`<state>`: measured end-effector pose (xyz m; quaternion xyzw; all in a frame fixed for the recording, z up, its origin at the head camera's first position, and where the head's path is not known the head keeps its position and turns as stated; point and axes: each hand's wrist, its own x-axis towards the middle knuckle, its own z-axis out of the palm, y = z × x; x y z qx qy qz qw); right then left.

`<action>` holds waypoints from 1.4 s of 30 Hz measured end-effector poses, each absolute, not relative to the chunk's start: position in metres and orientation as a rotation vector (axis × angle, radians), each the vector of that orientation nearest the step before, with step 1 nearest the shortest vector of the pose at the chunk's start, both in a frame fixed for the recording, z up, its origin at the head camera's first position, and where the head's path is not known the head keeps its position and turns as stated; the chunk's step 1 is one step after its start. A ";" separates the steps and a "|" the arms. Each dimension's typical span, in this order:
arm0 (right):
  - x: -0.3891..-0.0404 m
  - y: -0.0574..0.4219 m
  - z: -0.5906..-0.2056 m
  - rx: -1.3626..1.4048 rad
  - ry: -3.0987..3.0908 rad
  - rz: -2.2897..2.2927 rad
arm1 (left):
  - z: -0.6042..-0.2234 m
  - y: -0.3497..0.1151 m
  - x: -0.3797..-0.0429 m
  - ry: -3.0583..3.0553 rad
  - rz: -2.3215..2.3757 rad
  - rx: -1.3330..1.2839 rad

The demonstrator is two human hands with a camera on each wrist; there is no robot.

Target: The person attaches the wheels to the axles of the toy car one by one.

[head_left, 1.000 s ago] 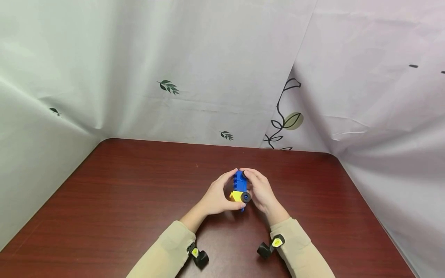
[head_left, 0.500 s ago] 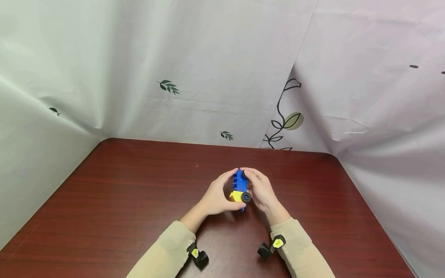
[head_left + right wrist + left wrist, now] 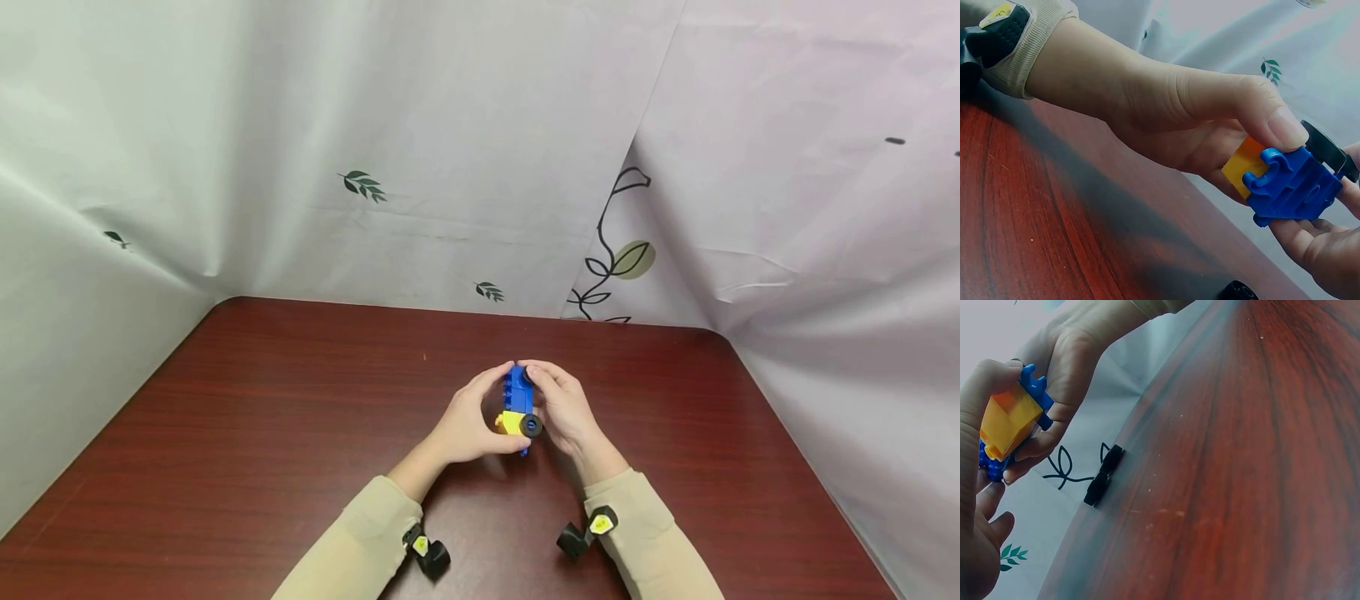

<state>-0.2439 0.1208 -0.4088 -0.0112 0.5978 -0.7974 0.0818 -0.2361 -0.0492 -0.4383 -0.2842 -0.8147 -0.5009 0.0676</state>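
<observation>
A small toy block car [image 3: 517, 400] in blue and yellow, with black wheels, is held upright on end between both hands above the table. My left hand [image 3: 465, 429] grips it from the left, its thumb across the yellow block [image 3: 1013, 419] and its fingertips at the blue far end. My right hand [image 3: 566, 412] holds the right side, fingers at the upper black wheel [image 3: 527, 377]. In the right wrist view, the blue underside [image 3: 1294, 187] shows a hook-shaped coupling, with the left thumb pressed beside it.
Black wheel-like pieces [image 3: 1105, 475] stand on the brown wooden table [image 3: 300, 400]; the hands hide them in the head view. White cloth [image 3: 450, 125] with leaf prints hangs behind the table and at its sides. Black wrist cameras [image 3: 431, 557] sit on both sleeves.
</observation>
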 end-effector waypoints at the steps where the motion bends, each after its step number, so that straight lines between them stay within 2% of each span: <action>1: -0.244 0.121 -0.409 -0.034 1.784 -2.385 | -0.438 -0.049 -0.236 -2.456 -1.512 -0.853; 26: -0.246 0.119 -0.417 0.001 1.829 -2.388 | -0.442 -0.049 -0.237 -2.448 -1.534 -0.864; 42: -0.251 0.126 -0.426 0.021 2.128 -2.107 | -0.448 -0.056 -0.240 -2.453 -1.651 -0.792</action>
